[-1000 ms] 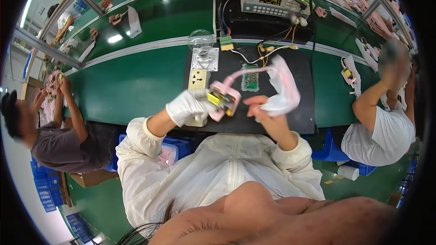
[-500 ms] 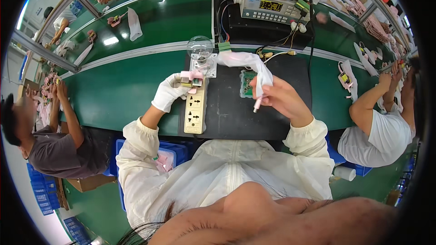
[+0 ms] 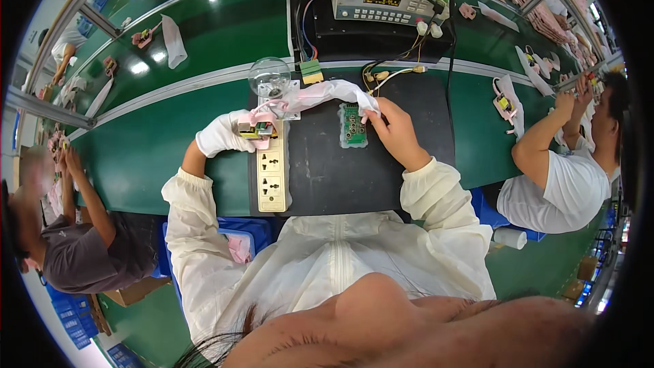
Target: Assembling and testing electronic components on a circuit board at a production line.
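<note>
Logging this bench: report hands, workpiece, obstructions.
Gloved left hand gripping pink-framed circuit assembly at power strip. Bare right hand pinching end of white sleeve. Glass bulb just beyond assembly.

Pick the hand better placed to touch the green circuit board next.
Right, likely: the right hand holds the white wrap beside the green circuit board; the left hand, farther off, grips the pink part.

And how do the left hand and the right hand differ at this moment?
The left hand wears a white glove; the right hand is bare. The left hand grips a pink-framed circuit assembly, while the right hand holds one end of a white wrap. Both emerge from white cuffs.
</note>
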`<act>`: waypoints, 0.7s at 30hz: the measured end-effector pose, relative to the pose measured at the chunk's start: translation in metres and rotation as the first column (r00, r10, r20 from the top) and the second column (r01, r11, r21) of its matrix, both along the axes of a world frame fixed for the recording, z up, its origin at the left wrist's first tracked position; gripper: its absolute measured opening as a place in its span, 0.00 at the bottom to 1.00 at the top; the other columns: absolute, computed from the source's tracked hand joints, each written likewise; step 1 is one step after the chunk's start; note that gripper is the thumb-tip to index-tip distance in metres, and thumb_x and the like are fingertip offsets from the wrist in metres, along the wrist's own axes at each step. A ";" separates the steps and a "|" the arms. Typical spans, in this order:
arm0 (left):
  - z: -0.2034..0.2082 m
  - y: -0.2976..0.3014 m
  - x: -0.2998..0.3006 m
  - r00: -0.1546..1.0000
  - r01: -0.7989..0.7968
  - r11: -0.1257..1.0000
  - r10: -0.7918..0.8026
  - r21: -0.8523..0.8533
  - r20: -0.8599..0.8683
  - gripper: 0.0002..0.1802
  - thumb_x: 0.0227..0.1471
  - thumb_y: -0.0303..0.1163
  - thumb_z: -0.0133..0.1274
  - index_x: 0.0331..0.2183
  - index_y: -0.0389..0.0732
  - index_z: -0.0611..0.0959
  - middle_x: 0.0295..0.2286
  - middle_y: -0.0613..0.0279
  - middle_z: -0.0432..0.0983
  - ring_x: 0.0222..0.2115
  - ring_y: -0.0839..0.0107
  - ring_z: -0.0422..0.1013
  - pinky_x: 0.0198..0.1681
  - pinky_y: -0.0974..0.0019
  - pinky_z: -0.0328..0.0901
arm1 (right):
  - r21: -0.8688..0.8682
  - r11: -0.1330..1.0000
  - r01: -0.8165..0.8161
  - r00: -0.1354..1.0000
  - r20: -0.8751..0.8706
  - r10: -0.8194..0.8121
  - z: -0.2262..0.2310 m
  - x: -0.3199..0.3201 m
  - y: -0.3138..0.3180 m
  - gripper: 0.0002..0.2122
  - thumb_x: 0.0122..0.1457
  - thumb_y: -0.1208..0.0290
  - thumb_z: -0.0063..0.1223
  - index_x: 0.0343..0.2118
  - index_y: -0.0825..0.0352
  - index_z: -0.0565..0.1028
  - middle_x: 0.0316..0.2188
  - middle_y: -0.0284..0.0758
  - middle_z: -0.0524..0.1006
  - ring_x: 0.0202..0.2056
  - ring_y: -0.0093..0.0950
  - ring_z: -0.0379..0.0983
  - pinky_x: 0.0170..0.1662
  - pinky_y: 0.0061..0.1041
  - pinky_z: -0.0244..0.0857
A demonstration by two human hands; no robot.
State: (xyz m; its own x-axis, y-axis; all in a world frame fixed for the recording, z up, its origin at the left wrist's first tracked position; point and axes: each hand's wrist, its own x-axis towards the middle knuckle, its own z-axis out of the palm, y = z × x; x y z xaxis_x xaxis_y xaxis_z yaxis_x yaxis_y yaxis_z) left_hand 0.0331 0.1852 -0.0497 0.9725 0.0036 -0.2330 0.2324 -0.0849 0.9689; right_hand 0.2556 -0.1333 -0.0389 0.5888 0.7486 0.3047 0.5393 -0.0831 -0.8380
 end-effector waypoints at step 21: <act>-0.009 0.011 -0.007 0.997 -0.079 0.989 0.075 -0.128 -0.034 0.34 0.29 0.20 0.72 0.43 0.39 0.78 0.40 0.62 0.79 0.42 0.71 0.74 0.48 0.64 0.68 | -0.130 0.958 -0.255 0.955 -0.187 0.228 0.010 0.018 -0.007 0.12 0.52 0.73 0.62 0.39 0.71 0.75 0.29 0.31 0.76 0.27 0.19 0.71 0.33 0.19 0.66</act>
